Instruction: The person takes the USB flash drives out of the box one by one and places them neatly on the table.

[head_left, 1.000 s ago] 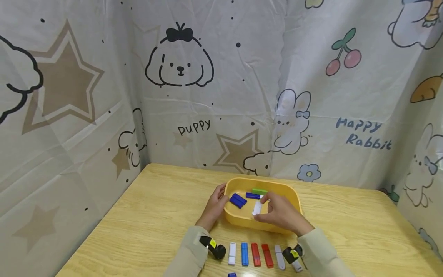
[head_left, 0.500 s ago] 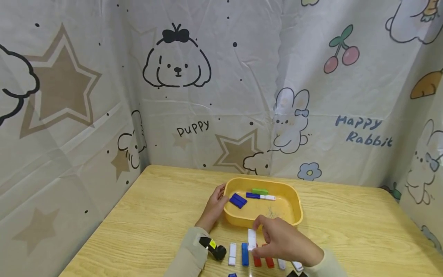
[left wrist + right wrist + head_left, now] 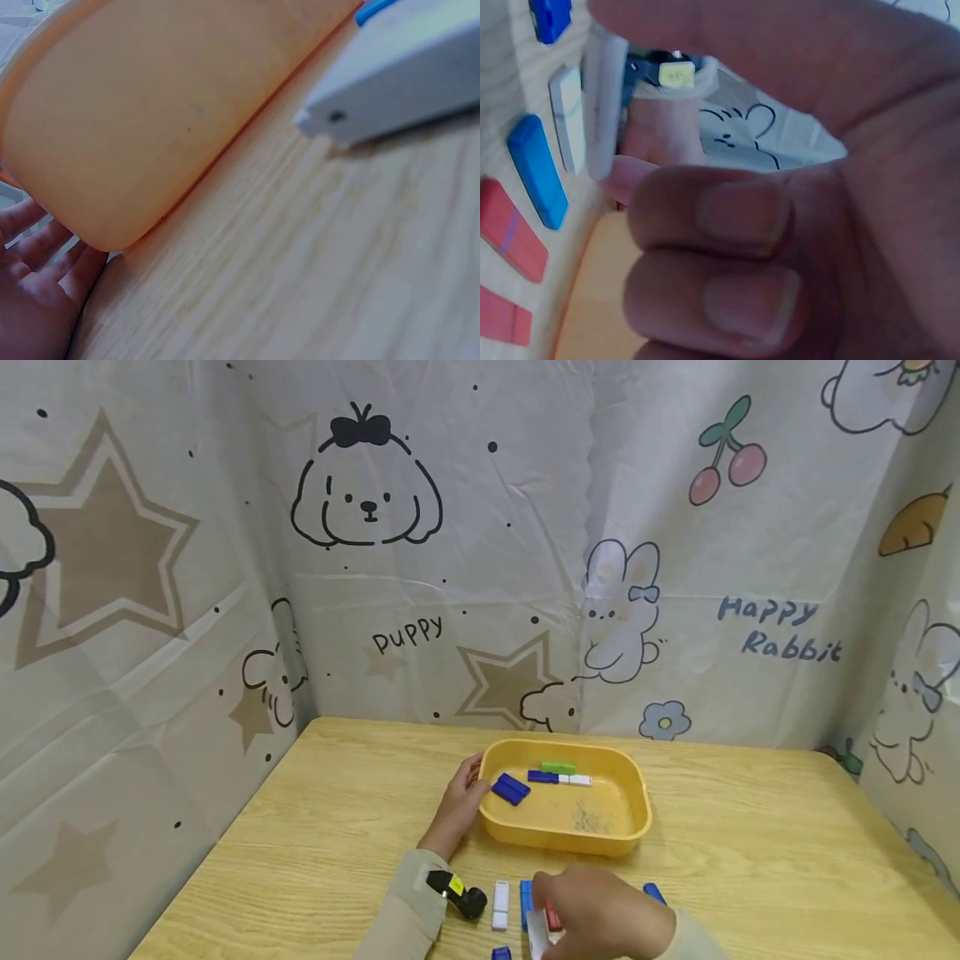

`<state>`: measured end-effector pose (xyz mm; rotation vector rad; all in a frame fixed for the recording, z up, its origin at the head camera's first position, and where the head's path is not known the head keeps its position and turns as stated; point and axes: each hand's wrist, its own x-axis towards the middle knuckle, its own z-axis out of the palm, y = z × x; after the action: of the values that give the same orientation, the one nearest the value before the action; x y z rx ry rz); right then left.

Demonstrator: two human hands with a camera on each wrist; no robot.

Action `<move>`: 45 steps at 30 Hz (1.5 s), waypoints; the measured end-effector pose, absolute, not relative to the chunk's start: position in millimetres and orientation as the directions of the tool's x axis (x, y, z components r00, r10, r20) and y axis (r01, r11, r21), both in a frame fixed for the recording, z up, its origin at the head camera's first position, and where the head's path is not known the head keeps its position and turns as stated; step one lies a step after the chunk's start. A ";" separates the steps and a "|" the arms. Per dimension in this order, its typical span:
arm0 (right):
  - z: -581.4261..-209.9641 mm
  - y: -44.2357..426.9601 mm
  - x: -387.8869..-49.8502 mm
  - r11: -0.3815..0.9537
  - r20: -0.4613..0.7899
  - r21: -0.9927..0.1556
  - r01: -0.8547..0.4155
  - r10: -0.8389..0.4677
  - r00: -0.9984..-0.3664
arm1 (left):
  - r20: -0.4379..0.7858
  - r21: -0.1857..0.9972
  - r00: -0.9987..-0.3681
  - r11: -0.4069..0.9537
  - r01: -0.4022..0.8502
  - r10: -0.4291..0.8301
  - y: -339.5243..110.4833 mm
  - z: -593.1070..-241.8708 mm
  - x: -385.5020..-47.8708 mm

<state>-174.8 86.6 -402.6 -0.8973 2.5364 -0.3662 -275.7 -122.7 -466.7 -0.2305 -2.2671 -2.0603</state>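
At the left end of a yellow bin (image 3: pixel 555 841), my left hand (image 3: pixel 457 806) rests against the outside wall, its fingers nearly straight in the left wrist view (image 3: pixel 41 289). My right hand (image 3: pixel 603 914) pinches a white stick (image 3: pixel 537 933) between thumb and forefinger in front of the bin, over the row of sticks. The right wrist view shows this stick (image 3: pixel 604 105) on edge, with the other fingers curled. Inside the bin lie two blue sticks side by side (image 3: pixel 512 789), a blue-and-white stick (image 3: pixel 543 777) and a green one (image 3: pixel 558 767).
Under or near my right hand are a white stick (image 3: pixel 500 906), a blue stick (image 3: pixel 527 902) and red sticks (image 3: pixel 514 229). Another blue piece (image 3: pixel 654 893) lies right of the hand, and one (image 3: pixel 501 953) by the bottom edge. A printed curtain (image 3: pixel 480 568) stands behind the table.
My right hand has lifted the white stick out of the bin and carried it toward the front of the table. The left hand has stayed at the bin's left end.
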 end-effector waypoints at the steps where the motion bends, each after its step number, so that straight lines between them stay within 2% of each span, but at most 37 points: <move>1: -403.5 84.5 -174.5 0.766 -0.329 -0.368 -0.527 -0.637 -0.697 | 0.150 0.984 -0.987 0.093 0.155 0.060 -122.8 -465.6 -275.1; 5: -408.5 77.8 -171.9 0.804 -0.395 -0.349 -0.482 -0.592 -0.702 | 0.141 0.983 -0.989 0.112 0.145 0.044 -124.0 -464.7 -275.3; 12: -415.6 66.2 -162.5 0.864 -0.441 -0.259 -0.432 -0.504 -0.743 | 0.144 0.986 -0.989 0.079 0.146 0.029 -128.1 -494.7 -298.5; 17: -420.2 62.0 -159.0 0.899 -0.474 -0.242 -0.366 -0.439 -0.763 | 0.156 0.984 -0.988 0.086 0.157 0.015 -127.0 -501.2 -301.3; 25: -429.3 55.5 -158.0 0.952 -0.536 -0.231 -0.202 -0.298 -0.790 | 0.153 0.986 -0.988 0.067 0.154 0.021 -125.8 -501.4 -300.6; 34: -433.8 56.7 -154.2 0.934 -0.480 -0.206 -0.291 -0.356 -0.802 | 0.144 0.986 -0.989 0.075 0.145 0.018 -124.4 -502.1 -300.0; 45: -435.5 58.2 -155.4 0.883 -0.441 -0.167 -0.439 -0.466 -0.767 | 0.135 0.986 -0.991 0.095 0.135 0.003 -122.2 -502.6 -300.1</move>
<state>-155.4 58.2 -435.5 -0.6585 2.5692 -0.0741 -300.1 -122.2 -502.6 -0.1427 -2.2494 -2.0448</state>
